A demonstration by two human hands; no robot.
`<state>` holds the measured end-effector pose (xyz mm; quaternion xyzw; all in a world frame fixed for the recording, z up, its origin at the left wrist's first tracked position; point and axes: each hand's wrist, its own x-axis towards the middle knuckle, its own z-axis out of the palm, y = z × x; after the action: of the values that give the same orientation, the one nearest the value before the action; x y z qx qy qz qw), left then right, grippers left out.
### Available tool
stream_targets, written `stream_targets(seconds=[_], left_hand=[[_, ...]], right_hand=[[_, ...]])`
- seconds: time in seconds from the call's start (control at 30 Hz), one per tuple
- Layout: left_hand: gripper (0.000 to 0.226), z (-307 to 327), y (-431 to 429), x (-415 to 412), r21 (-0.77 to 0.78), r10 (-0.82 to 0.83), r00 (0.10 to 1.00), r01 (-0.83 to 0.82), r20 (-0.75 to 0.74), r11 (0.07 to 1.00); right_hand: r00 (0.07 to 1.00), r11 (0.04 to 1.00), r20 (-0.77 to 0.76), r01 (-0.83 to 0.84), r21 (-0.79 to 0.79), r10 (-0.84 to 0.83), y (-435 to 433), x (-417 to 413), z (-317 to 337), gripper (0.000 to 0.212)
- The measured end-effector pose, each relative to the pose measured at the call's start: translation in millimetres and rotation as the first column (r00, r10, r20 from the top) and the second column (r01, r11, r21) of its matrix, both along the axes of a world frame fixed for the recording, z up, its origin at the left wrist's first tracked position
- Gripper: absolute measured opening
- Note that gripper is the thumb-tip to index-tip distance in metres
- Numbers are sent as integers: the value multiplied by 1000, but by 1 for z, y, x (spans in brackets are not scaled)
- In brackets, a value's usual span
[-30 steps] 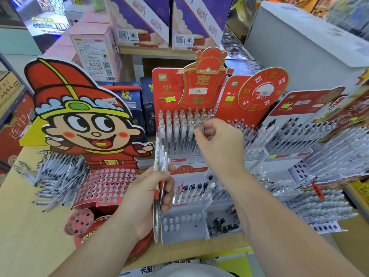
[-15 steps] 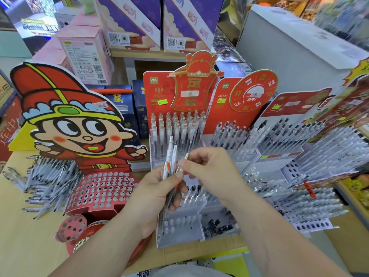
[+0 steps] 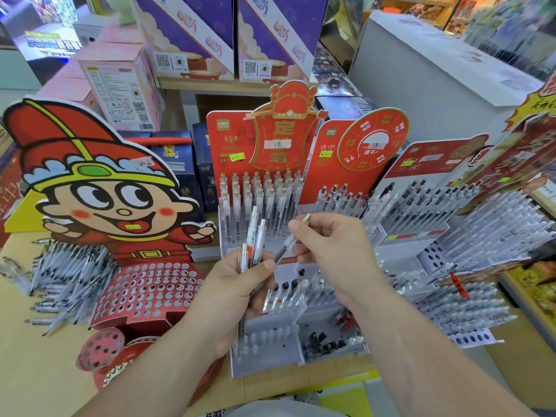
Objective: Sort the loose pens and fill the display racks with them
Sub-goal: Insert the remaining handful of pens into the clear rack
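My left hand [image 3: 237, 299] grips a small bunch of clear pens [image 3: 255, 236], their tops pointing up. My right hand [image 3: 331, 248] pinches one clear pen with a gold cap [image 3: 293, 237], held at a slant just right of the bunch, its lower end near my left thumb. Behind both hands stands the red-backed rack [image 3: 228, 145] filled with gold-capped pens [image 3: 258, 194]. Below my hands a clear low rack [image 3: 270, 365] holds only a few pens. A heap of loose pens [image 3: 63, 275] lies on the table at the left.
A red cartoon-figure rack with a perforated front [image 3: 144, 290] stands at the left. More racks full of pens [image 3: 427, 203] fan out to the right. Boxes [image 3: 120, 85] and a white carton [image 3: 436, 70] stand behind. The wooden table [image 3: 36, 365] shows at the lower left.
My right hand came back from the gold-capped rack to the bunch in my left hand and now pinches one pen, drawn out at a slant. My left hand rose a little.
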<state>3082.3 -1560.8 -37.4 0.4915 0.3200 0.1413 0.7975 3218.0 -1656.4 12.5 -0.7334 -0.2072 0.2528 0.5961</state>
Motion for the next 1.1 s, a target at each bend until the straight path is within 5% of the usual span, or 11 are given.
stream_targets(seconds=[0.2,0.3,0.53,0.9,1.1], left_hand=[[17,-2,1,-2,-12,40,999,-40,-14,999],[22,-6,5,-4,-17,100,995,-101,-20,995],[23,-1,8,-10,-76,141,990,-140,-3,987],[24,-1,6,-20,-111,126,992,-124,8,986],[26,-2,7,-25,-115,119,993,-118,9,986]], right_hand=[[999,998,4,-38,44,38,-4,7,15,5],[974,996,218,58,62,-70,-8,16,28,5],[749,982,642,184,37,-164,1,28,31,12],[592,972,805,210,-102,-44,28,25,5,36],[573,968,820,199,-155,13,37,21,-4,18]])
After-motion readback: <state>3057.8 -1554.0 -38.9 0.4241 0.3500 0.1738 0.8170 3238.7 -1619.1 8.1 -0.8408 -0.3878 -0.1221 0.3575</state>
